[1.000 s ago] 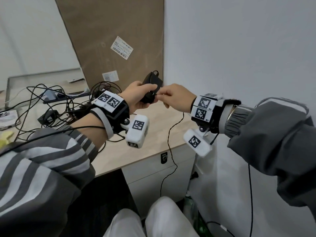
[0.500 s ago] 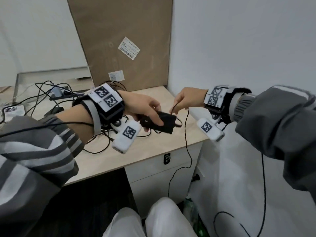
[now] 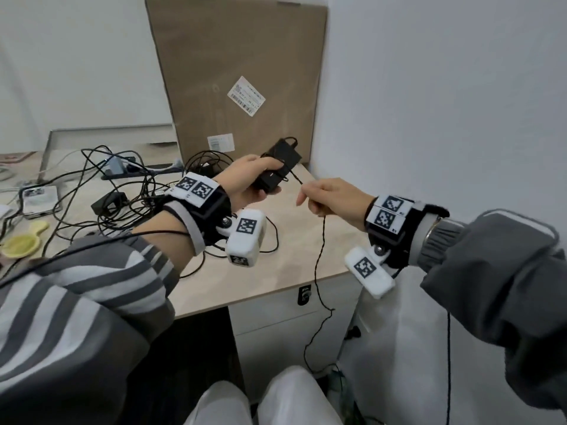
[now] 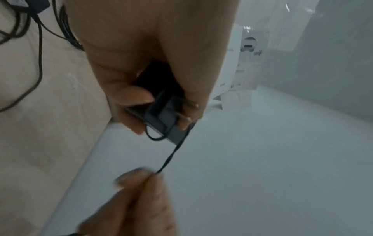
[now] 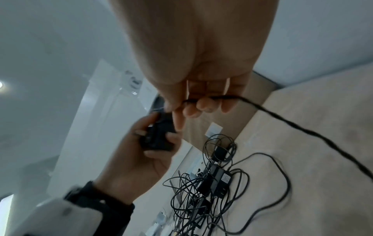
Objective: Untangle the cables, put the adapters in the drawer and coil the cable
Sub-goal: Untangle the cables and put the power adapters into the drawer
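Observation:
My left hand [image 3: 251, 179] grips a black power adapter [image 3: 280, 168] above the desk's far right corner, with some cable wound round it. In the left wrist view the adapter [image 4: 161, 116] shows its metal prongs beside my fingertips. Its thin black cable [image 3: 320, 250] runs taut to my right hand [image 3: 329, 197], which pinches it [image 5: 203, 99], then hangs over the desk edge past the drawer [image 3: 276, 314] toward the floor. A tangle of black cables and adapters [image 3: 122, 191] lies on the desk to the left [image 5: 210, 191].
A large cardboard sheet [image 3: 239, 78] leans against the wall at the back. The white wall [image 3: 429, 118] is close on the right. The drawer unit has a lock [image 3: 304, 295]. A phone [image 3: 40, 196] and a yellow object [image 3: 21, 243] lie far left.
My left hand has lifted the adapter from just above the desk front to higher and further back. My right hand has moved down and slid along the cable, which now runs taut between the hands.

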